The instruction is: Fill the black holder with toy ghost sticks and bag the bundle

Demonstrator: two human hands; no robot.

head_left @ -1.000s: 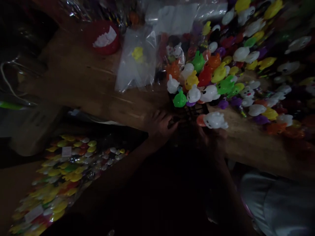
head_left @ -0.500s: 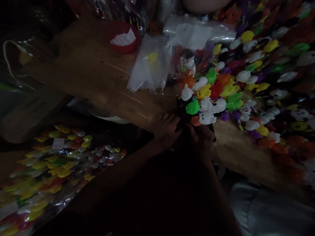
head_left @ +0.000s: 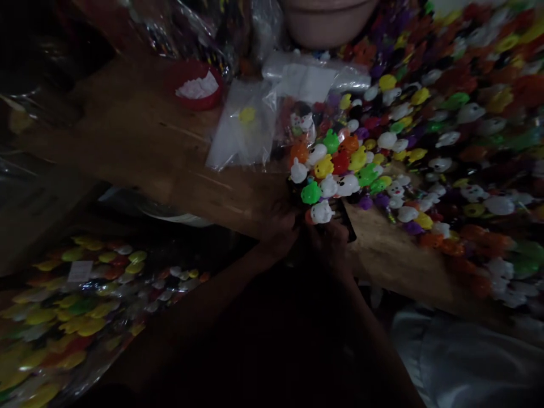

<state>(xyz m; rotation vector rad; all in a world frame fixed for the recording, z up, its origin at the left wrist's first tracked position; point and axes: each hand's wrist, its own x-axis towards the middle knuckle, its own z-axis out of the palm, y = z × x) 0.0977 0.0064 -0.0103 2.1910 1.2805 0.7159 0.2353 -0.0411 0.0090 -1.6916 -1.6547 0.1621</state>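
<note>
A cluster of small glossy plastic animal toys (head_left: 328,186) in white, green, yellow, red and orange stands close together on a dark tray-like base (head_left: 349,221) at the front of the table. My right hand (head_left: 332,242) is at the near edge of this base, fingers curled, just below a white toy (head_left: 322,213); whatever it grips is lost in shadow. Left of it, at the table edge, my left hand (head_left: 280,229) lies very dark and blurred, its fingers hard to make out.
Loose toys (head_left: 442,164) pile up across the right side. Behind are clear plastic bags (head_left: 244,127), a red bowl (head_left: 199,102) with white paper pieces and a pinkish tub (head_left: 329,25). A bag of toys (head_left: 80,306) lies lower left. Pale fabric (head_left: 463,357) shows lower right.
The view has shifted, so the table things appear further left and slightly lower. Fewer toys show at the base's near right corner, where bare slots now appear. Both hands stay at the near edge.
</note>
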